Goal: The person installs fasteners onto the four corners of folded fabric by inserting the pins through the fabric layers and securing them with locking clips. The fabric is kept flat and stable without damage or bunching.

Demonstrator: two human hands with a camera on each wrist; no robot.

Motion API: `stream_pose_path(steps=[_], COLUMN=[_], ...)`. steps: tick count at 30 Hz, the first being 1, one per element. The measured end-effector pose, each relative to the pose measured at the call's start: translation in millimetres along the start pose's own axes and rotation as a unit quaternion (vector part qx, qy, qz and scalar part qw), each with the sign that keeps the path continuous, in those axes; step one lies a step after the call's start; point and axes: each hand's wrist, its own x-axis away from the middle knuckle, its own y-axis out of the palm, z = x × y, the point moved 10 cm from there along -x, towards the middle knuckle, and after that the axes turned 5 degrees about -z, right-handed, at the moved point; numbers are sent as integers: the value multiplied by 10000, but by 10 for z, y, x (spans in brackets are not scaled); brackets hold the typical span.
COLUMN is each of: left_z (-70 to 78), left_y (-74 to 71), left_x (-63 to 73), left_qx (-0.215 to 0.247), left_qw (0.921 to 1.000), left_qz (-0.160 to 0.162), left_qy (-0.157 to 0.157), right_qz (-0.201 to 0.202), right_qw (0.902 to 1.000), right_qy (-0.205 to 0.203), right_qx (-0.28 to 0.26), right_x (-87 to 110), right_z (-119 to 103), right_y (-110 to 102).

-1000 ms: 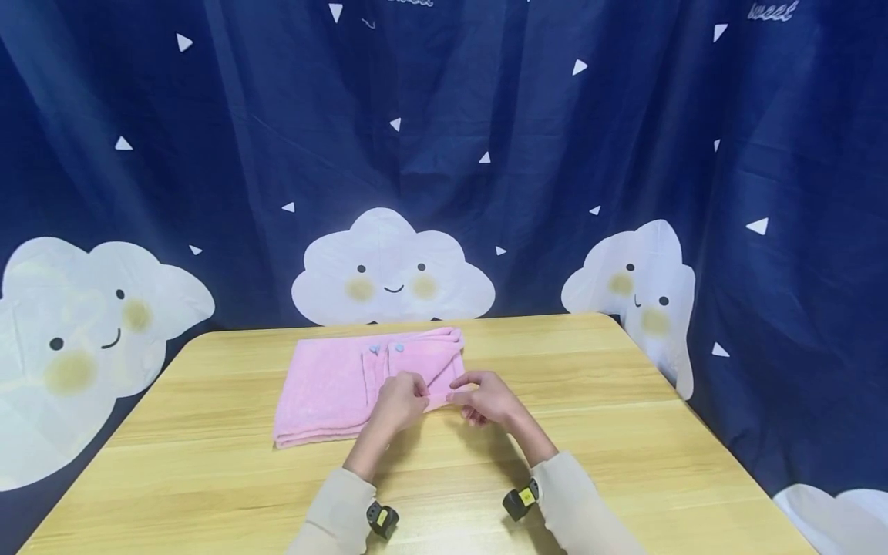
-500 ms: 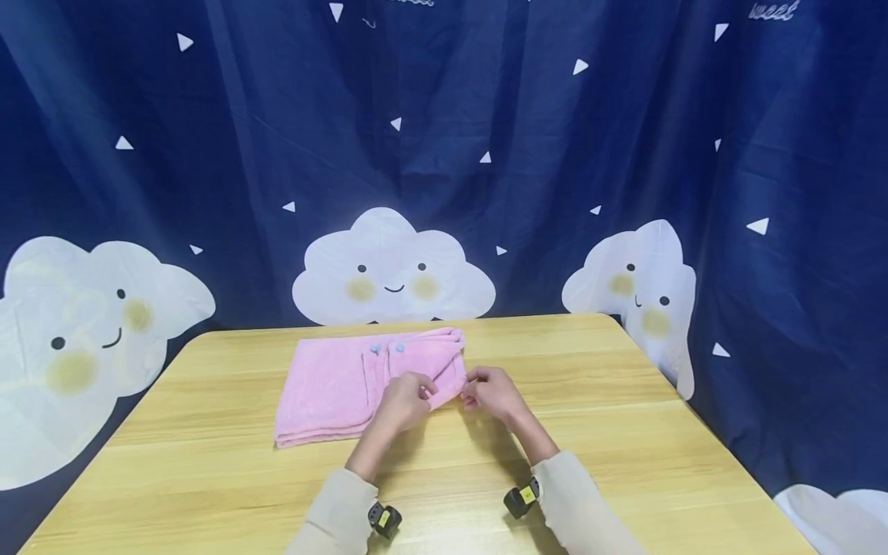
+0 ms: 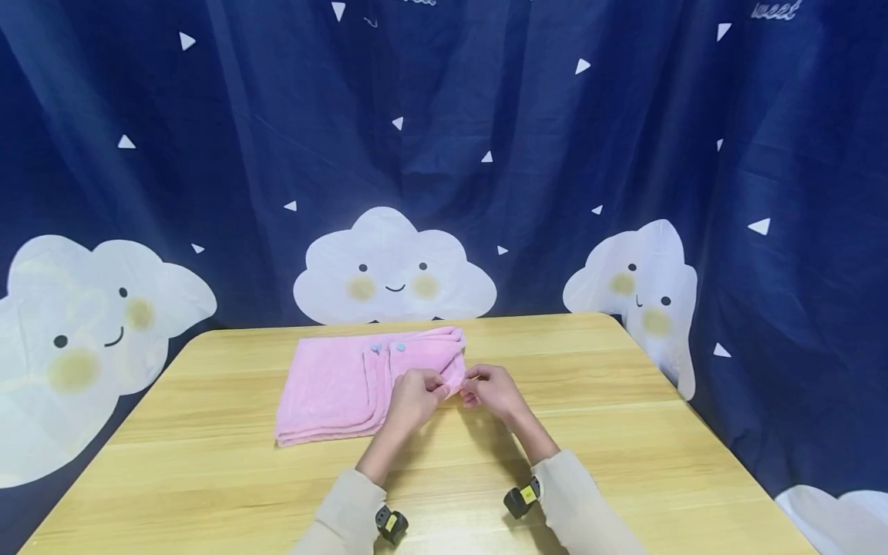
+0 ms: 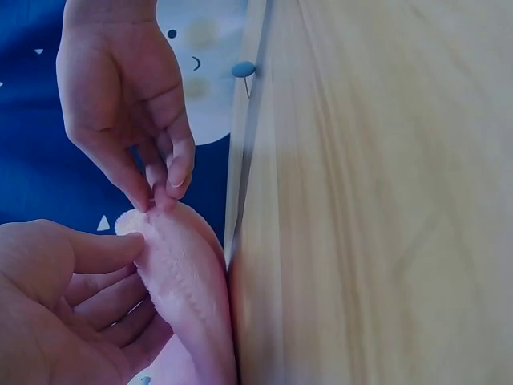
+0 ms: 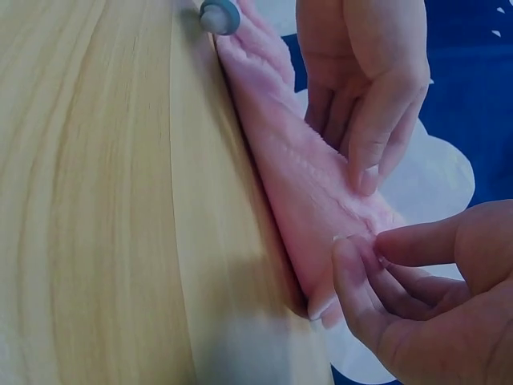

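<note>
A folded pink plush cloth [image 3: 329, 385] lies on the table, with two small blue round pieces on its top layer. My left hand [image 3: 415, 395] is at its near edge, pinching the fabric between thumb and fingers close to the right corner. Right beside it, my right hand [image 3: 491, 389] pinches the tip of that corner. In the right wrist view the fingertips of the right hand [image 5: 433, 281] meet at the fabric end. A stitched seam runs along the raised pink cloth [image 4: 188, 281] in the left wrist view.
A blue round-headed piece with a thin stem [image 4: 243, 70] stands on the wooden table [image 3: 610, 462]; a similar blue-grey knob [image 5: 220, 16] shows by the cloth's edge. Behind the table hangs a dark blue curtain [image 3: 444, 92] with white clouds.
My right hand has drawn its fingers together at the cloth's corner. My left hand has slid right along the near edge, closer to the right hand.
</note>
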Motion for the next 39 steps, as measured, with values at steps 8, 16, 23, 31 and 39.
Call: stream_pose_path(steps=[8, 16, 23, 31, 39], left_z=[-37, -141, -201, -213, -207], left_y=[-24, -135, -230, -284, -278], left_x=[-2, -45, -31, -27, -29], left_qx=[125, 394, 711, 747, 771], left_qw=[9998, 9985, 9954, 9946, 9944], left_qz=[9, 183, 300, 350, 362], left_qy=[-122, -336, -563, -627, -624], right_qz=[-3, -24, -683, -1197, -1205], right_qw=[9996, 9844, 9392, 9224, 9239], right_qy=[42, 348, 1181, 1891, 1327], right_qx=[274, 1726, 3152, 3149, 3380], right_x=[10, 60, 151, 231, 199], right_z=[-58, -70, 139, 327, 243], right_y=[-64, -355, -451, -375, -333])
